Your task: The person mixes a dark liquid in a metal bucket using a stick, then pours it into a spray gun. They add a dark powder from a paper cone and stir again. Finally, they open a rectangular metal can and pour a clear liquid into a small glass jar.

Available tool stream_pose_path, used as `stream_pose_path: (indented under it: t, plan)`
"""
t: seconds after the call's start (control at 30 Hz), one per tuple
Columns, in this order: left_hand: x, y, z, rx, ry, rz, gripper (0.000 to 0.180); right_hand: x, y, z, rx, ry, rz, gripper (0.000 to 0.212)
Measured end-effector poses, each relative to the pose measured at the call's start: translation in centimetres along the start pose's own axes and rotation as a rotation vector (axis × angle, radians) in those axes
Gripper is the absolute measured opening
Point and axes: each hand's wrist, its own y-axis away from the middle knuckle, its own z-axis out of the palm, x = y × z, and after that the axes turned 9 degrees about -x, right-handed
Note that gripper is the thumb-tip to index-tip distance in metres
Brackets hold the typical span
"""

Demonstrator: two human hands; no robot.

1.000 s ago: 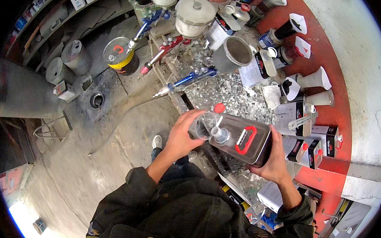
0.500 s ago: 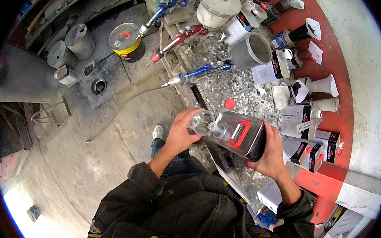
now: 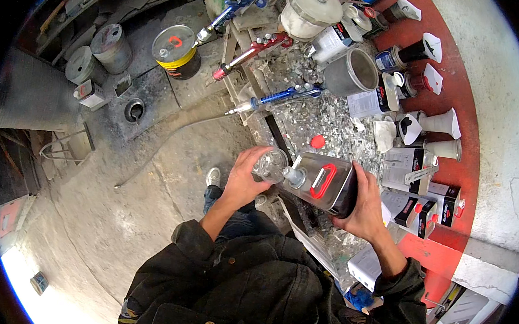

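Observation:
A clear plastic cup (image 3: 269, 164) is gripped by my left hand (image 3: 245, 182), its fingers wrapped round the side. My right hand (image 3: 364, 207) clasps the far end of a rectangular metal can (image 3: 314, 158) with a red carrying handle (image 3: 323, 181). The can lies tipped toward the left, its pale spout (image 3: 295, 177) right at the cup's mouth. Whether liquid is running between them I cannot make out. Just beyond the can, a red cap (image 3: 317, 142) rests on the paint-spattered bench.
Across the bench's far side lie a blue spray gun (image 3: 282, 96) and a red one (image 3: 252, 54). A grey bucket (image 3: 351, 73) stands behind them. Several cans and cups line the red wall at right. On the floor sits a black-and-yellow pail (image 3: 177, 54); a hose (image 3: 177, 133) trails nearby.
The view has shifted slightly. Cup and can stay close together in the same hands, with the spout still at the cup's mouth.

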Motion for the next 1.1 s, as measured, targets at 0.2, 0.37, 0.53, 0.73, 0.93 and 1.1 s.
stream_pose_path:
  t: [0.2, 0.37, 0.53, 0.73, 0.93, 1.1]
  plan:
    - [0.0, -0.2, 0.0, -0.006, 0.011, -0.004, 0.07, 0.2, 0.0, -0.1, 0.018, 0.01, -0.03, 0.117]
    - [-0.4, -0.3, 0.1, -0.004, 0.017, 0.03, 0.069, 0.0, 0.1, -0.2, 0.015, 0.03, -0.024, 0.118]
    - [-0.6, -0.3, 0.3, 0.007, 0.035, 0.033, 0.07, 0.0, 0.2, -0.2, 0.013, 0.024, -0.024, 0.118]
    - [-0.6, -0.3, 0.5, 0.005, 0.051, 0.047, 0.07, 0.3, 0.4, -0.4, 0.018, 0.013, -0.031, 0.118]
    - [-0.6, -0.3, 0.7, -0.005, 0.084, 0.056, 0.072, 0.4, 0.8, -0.7, 0.02, 0.005, -0.034, 0.118]
    - [-0.7, -0.3, 1.1, 0.005, 0.124, 0.057, 0.07, 0.6, 0.9, -0.6, 0.032, 0.004, -0.044, 0.118]
